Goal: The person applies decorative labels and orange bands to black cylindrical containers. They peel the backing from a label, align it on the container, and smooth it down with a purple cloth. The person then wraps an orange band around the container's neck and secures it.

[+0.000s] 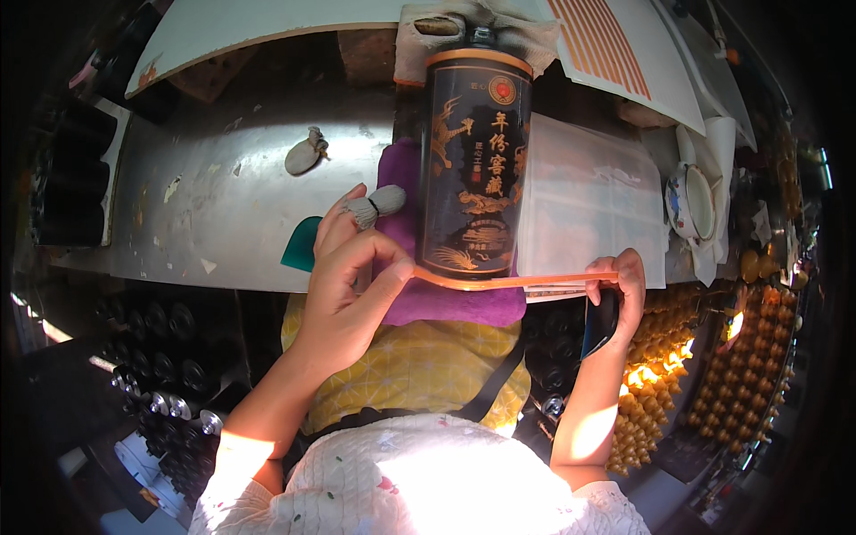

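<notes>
A black bottle (473, 160) with gold designs lies lengthwise in front of me on a purple cloth (399, 169). Along its near end runs a thin orange strip (526, 282), drawn out to the right. My left hand (343, 281) pinches the strip's left end between thumb and forefinger. A grey tied cloth pad (376, 206) sits at its other fingers. The strip's far right end is pinched by my right hand (627, 285), which also has a dark flat scraper (600, 321) against its palm. Beside my left hand a teal flat piece (302, 242) shows in part.
On the metal table lies a grey cloth pouch (306, 154). To the right are translucent sheets (593, 201), an orange-striped sheet (604, 45) and a bowl (691, 203). A pale cloth (410, 53) lies at the bottle's far end. Racked black bottles (169, 366) and gold pieces (744, 357) stand below.
</notes>
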A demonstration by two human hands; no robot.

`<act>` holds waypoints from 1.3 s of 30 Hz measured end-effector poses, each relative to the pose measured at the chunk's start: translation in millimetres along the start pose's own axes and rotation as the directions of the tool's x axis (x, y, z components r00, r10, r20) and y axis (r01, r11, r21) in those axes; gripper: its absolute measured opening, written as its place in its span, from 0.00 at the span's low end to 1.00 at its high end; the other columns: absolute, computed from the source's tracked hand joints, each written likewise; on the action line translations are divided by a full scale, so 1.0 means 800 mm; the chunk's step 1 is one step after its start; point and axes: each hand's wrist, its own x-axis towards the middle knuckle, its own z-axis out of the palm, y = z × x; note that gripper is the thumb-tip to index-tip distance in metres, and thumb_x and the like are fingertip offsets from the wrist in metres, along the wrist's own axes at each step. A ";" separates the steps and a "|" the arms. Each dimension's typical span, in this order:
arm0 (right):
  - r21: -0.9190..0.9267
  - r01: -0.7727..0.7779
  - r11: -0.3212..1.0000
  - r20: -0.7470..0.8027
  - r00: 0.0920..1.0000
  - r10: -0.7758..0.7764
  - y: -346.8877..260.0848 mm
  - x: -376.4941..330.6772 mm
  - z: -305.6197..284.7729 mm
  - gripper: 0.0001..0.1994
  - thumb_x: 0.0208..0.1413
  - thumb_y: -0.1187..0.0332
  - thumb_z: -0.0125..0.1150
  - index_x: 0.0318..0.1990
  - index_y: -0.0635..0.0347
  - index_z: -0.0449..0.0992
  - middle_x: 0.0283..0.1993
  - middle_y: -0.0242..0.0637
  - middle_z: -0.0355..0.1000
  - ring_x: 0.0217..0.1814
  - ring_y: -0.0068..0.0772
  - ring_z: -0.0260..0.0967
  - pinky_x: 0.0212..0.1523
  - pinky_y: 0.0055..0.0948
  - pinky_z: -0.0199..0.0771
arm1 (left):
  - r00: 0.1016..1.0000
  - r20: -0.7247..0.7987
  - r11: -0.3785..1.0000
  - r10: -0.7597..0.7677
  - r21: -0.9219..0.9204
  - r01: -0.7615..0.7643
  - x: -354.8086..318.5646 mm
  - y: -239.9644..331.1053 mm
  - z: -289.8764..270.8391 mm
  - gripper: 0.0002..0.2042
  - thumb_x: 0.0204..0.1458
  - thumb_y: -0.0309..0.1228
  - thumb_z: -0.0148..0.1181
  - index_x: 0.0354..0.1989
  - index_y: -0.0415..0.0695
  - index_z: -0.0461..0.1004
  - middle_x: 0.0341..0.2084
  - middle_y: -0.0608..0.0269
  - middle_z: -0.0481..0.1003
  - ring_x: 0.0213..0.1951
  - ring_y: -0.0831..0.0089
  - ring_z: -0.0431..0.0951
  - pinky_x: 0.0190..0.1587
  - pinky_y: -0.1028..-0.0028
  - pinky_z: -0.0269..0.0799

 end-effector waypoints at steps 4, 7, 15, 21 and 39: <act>0.025 -0.003 1.000 -0.003 1.000 0.003 0.001 0.000 -0.002 0.10 0.60 0.66 0.55 0.30 0.58 0.62 0.33 0.55 0.78 0.20 0.25 0.58 0.29 0.24 0.62 | 0.998 0.008 0.994 0.066 0.090 -0.067 -0.001 -0.006 -0.002 0.03 0.52 0.26 0.60 0.29 0.42 0.74 0.25 0.64 0.63 0.50 0.58 0.68 0.71 0.53 0.44; 0.039 -0.001 0.999 -0.004 1.000 0.001 0.002 0.000 -0.004 0.11 0.60 0.66 0.55 0.30 0.58 0.62 0.33 0.54 0.77 0.20 0.25 0.58 0.29 0.23 0.62 | 0.959 -0.239 0.973 0.154 0.207 -0.104 -0.013 -0.013 0.008 0.06 0.51 0.27 0.61 0.37 0.44 0.76 0.31 0.62 0.71 0.56 0.52 0.68 0.70 0.49 0.42; 0.013 -0.003 1.000 0.009 1.000 0.003 0.003 0.001 -0.005 0.12 0.59 0.64 0.55 0.31 0.57 0.59 0.30 0.48 0.74 0.24 0.27 0.61 0.23 0.20 0.61 | 0.823 0.179 0.653 0.539 0.528 -0.543 -0.067 0.012 0.065 0.30 0.47 0.47 0.69 0.59 0.49 0.72 0.52 0.51 0.74 0.66 0.38 0.57 0.65 0.29 0.28; 0.041 -0.001 0.999 0.038 0.999 -0.001 0.004 0.000 -0.007 0.11 0.60 0.66 0.55 0.30 0.59 0.62 0.33 0.54 0.77 0.20 0.24 0.58 0.31 0.25 0.63 | 0.864 0.212 0.654 0.456 0.578 -0.487 -0.085 -0.012 0.064 0.54 0.47 0.53 0.70 0.74 0.41 0.40 0.67 0.37 0.50 0.67 0.27 0.47 0.61 0.23 0.24; 0.026 0.017 1.000 0.053 0.998 -0.019 -0.002 -0.005 0.003 0.13 0.63 0.60 0.52 0.30 0.57 0.61 0.26 0.42 0.69 0.22 0.21 0.58 0.27 0.20 0.55 | 0.802 0.304 0.411 0.514 0.733 -0.542 -0.056 0.009 0.063 0.51 0.47 0.51 0.68 0.74 0.44 0.45 0.69 0.39 0.49 0.67 0.25 0.46 0.60 0.22 0.19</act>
